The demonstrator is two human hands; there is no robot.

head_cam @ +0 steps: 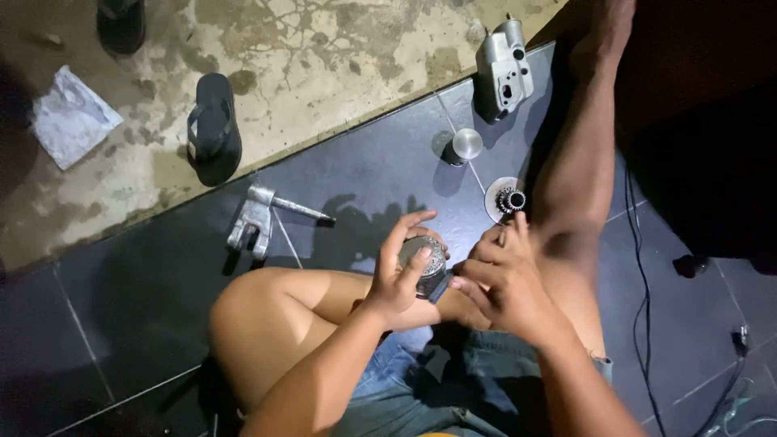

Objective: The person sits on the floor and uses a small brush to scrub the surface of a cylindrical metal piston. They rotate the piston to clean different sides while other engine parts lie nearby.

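Sitting on the tiled floor [364, 174], left hand [401, 271] wrapped around a round metal part [426, 260] over the knees, right hand [506, 279] curled with fingertips touching its side. Gear disc [506, 199], shiny cylinder [466, 145] and grey housing [503, 69] lie further out near the floor's tile edge.

The floor tiles [146, 299] are dark grey with pale joints, the concrete [340, 65] is beige with stains, the sandal [213, 128] is black, and the shorts [429, 388] are blue denim.
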